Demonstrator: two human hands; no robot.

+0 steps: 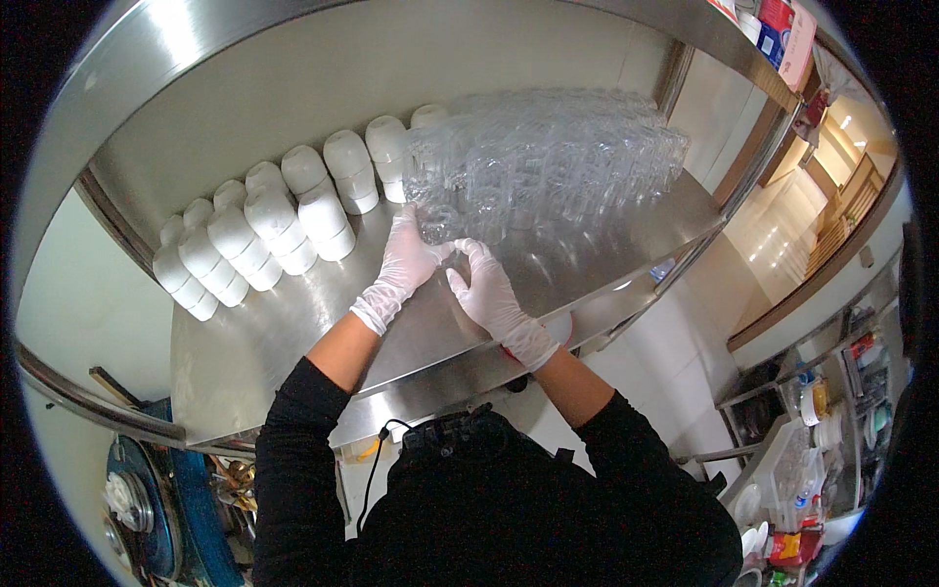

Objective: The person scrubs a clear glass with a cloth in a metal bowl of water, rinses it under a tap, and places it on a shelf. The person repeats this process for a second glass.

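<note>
My left hand (412,253), in a thin white glove, is at the near left corner of a dense group of clear glasses (543,161). Its fingers reach to a clear glass (438,222) at that corner; how firmly they hold it cannot be told. Close to its right, my right hand (480,282), gloved likewise, has its fingers curved and the thumb apart, with its fingertips near the left thumb. Whether something clear lies between its fingers is unclear. Left of the glasses, white cups (279,220) stand stacked upside down in rows on the stainless steel table (411,330).
A steel shelf edge (220,37) curves above the table, with a wall behind. At lower left are a blue round container (139,506) and utensils. Shelving with dishes and bottles (807,440) stands at lower right. A doorway opens at upper right.
</note>
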